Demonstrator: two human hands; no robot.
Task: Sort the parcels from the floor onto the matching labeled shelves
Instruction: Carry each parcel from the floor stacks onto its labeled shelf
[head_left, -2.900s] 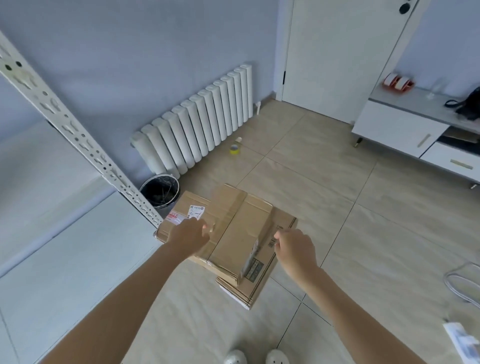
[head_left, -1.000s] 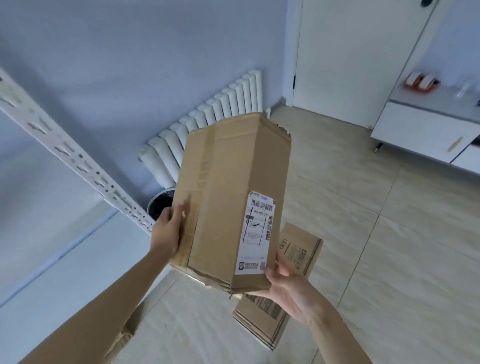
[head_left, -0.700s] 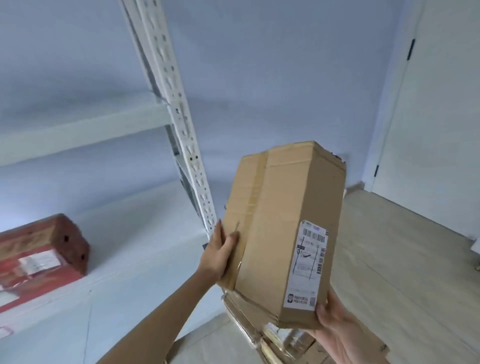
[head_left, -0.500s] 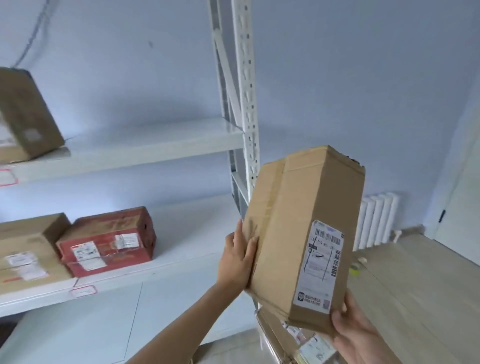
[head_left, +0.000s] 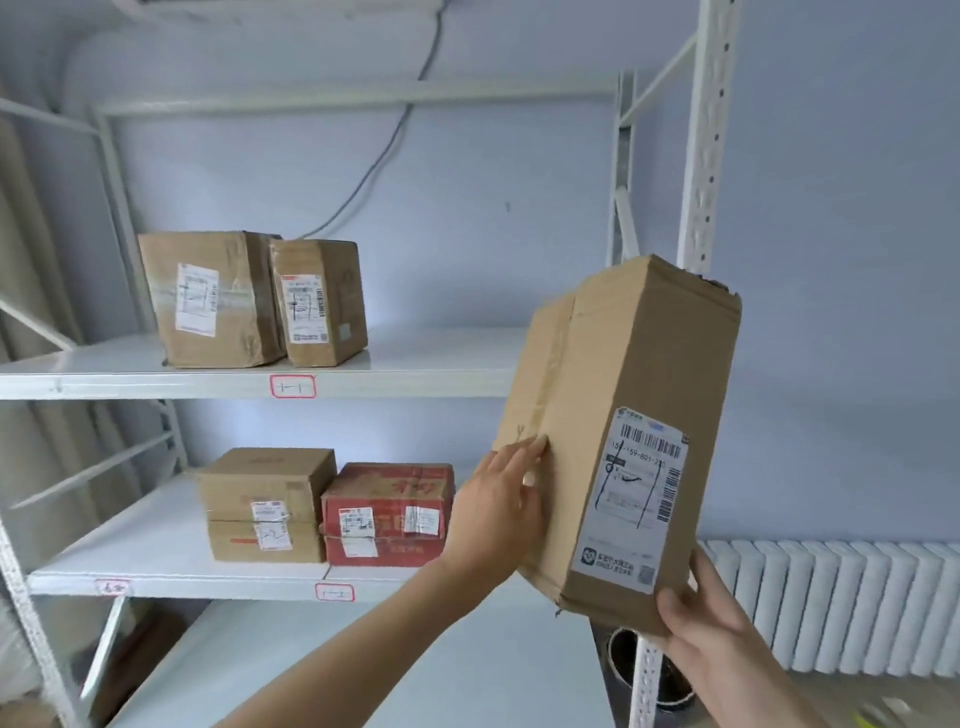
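I hold a tall brown cardboard parcel (head_left: 618, 415) upright in the air at the right end of a white metal rack. Its white shipping label (head_left: 631, 499) faces me. My left hand (head_left: 498, 512) lies flat against the parcel's left face with straight fingers. My right hand (head_left: 698, 629) grips its lower right corner from below. The upper shelf (head_left: 426, 371) carries a red-framed tag (head_left: 292, 386). The middle shelf (head_left: 156, 566) carries a similar tag (head_left: 335, 592).
Two brown boxes (head_left: 249, 299) stand on the upper shelf. A brown box (head_left: 267, 504) and a red box (head_left: 387, 512) sit on the middle shelf. The rack's perforated right post (head_left: 706, 135) stands just behind the parcel. A white radiator (head_left: 831, 608) lines the right wall.
I lifted the parcel from the floor stack and turned left to the rack. The view rose from the floor to the upper and middle shelves; both hands stay on the parcel.
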